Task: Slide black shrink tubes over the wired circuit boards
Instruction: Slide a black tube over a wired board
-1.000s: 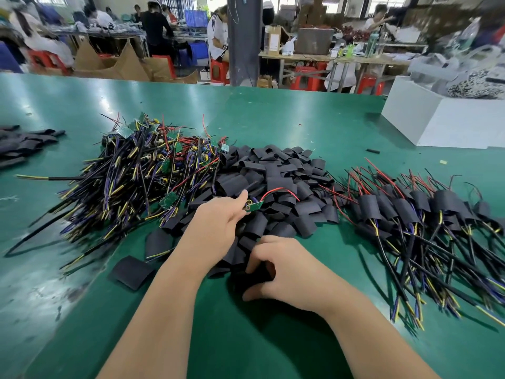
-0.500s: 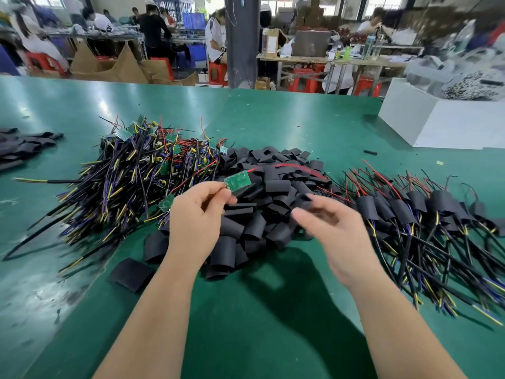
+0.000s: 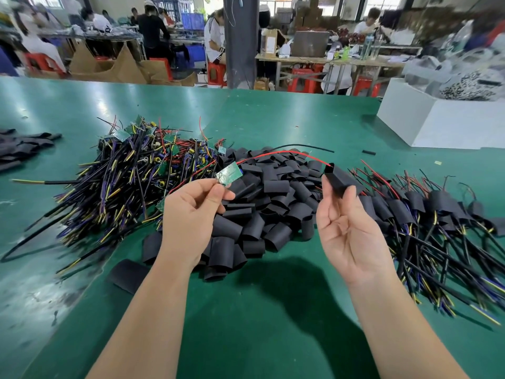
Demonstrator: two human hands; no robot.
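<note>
Above the green desk our left hand pinches a circuit board — its red wire arcs to a black shrink tube pinched in our right hand grip.

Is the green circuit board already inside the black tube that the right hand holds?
No, the left hand pinches the bare board, apart from the tube in the right hand.

I note my left hand pinching a green circuit board, its red wire arcing to the mouth of the black shrink tube pinched in my right hand, above the loose-tube pile
</note>
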